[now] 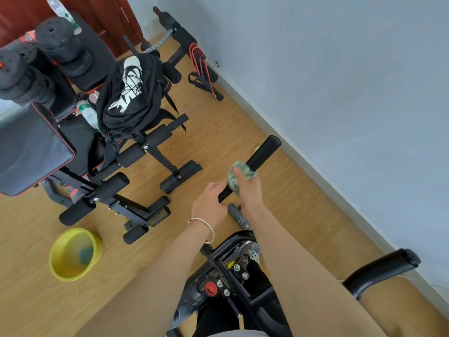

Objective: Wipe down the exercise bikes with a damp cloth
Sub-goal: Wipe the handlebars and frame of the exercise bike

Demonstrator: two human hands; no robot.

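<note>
Head view over an exercise bike: the person's right hand point(250, 190) closes around a green damp cloth point(239, 172), fingers curled to wrap it onto the black foam handlebar point(264, 152) so that the cloth meets the grip all round. Just below it on the same bar, the left hand point(211, 203), a bangle at the wrist, grips the bar itself, apparently to steady it against the rubbing. The cloth sits about midway along the grip with the far end uncovered, so the wiping of this bar looks part done at best. The bike's frame point(230, 271), with its bolts and red knob, lies beneath the forearms. The second handlebar point(381, 268), off to the right, is touched by neither hand. A yellow basin point(73, 276) stands on the wooden floor point(243, 113) near the left arm, likely placed within reach for rinsing. Beyond it, a weight bench point(31, 147) carries a black garment point(131, 93).
</note>
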